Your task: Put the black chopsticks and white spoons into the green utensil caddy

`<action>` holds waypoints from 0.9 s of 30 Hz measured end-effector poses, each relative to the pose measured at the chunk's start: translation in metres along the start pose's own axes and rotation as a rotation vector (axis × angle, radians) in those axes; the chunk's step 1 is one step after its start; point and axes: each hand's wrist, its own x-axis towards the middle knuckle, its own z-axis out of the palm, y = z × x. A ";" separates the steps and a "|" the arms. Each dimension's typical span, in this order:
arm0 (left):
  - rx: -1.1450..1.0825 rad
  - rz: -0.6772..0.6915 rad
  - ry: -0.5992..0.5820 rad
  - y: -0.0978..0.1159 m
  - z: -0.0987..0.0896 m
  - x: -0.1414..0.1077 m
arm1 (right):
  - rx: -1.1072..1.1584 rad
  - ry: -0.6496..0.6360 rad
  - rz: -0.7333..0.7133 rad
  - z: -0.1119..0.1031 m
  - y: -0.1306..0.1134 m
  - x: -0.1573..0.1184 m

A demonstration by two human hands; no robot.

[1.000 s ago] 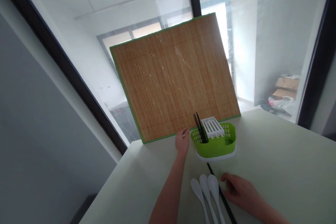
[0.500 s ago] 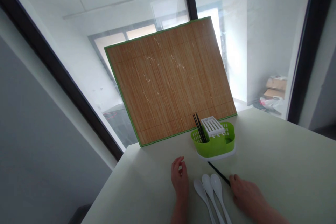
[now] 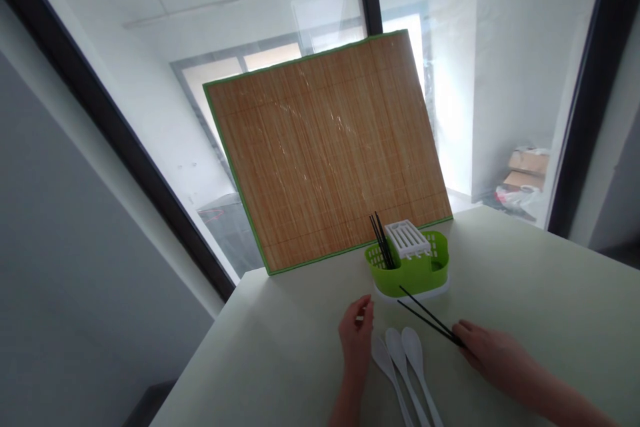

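Two black chopsticks [image 3: 430, 319] are pinched at their right ends by my right hand [image 3: 483, 347], their other ends spread slightly apart in front of the green basket [image 3: 410, 280]. My left hand [image 3: 357, 330] is curled above the table, left of three white spoons [image 3: 414, 350], its thumb and fingertips close together with a small gap inside; whether the fingertips hold anything is too small to tell. More black chopsticks [image 3: 383, 243] stand in the basket's left compartment. A white slotted rack [image 3: 407, 238] sits over the basket's middle.
The basket rests on a white base [image 3: 443, 290] on the pale table [image 3: 280, 347]. Behind it a bamboo mat [image 3: 330, 153] with green edging leans against the glass. Cardboard boxes [image 3: 527, 163] are visible beyond the glass.
My right hand has moved right and slightly up, and two chopsticks now show apart, raised off the table. My left hand has shifted right, closer to the spoons.
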 end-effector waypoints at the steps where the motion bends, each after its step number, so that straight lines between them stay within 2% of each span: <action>1: -0.038 -0.014 -0.075 0.008 0.005 -0.003 | 0.083 0.015 -0.040 -0.008 -0.004 0.001; 5: -0.177 0.025 -0.383 0.041 0.025 -0.019 | 0.373 0.096 -0.156 -0.029 -0.027 0.010; 7: -0.195 0.067 -0.456 0.053 0.033 -0.024 | 0.468 0.120 -0.185 -0.029 -0.037 0.013; 10: -0.145 0.096 -0.443 0.060 0.040 -0.026 | 0.562 0.142 -0.216 -0.023 -0.043 0.015; 15: -0.080 0.082 -0.418 0.056 0.042 -0.027 | 0.635 0.180 -0.247 -0.015 -0.041 0.011; 22: -0.050 0.101 -0.451 0.063 0.043 -0.036 | 0.682 0.211 -0.289 -0.008 -0.035 0.004; 27: 0.002 0.134 -0.469 0.074 0.041 -0.040 | 0.642 0.211 -0.292 0.006 -0.030 -0.001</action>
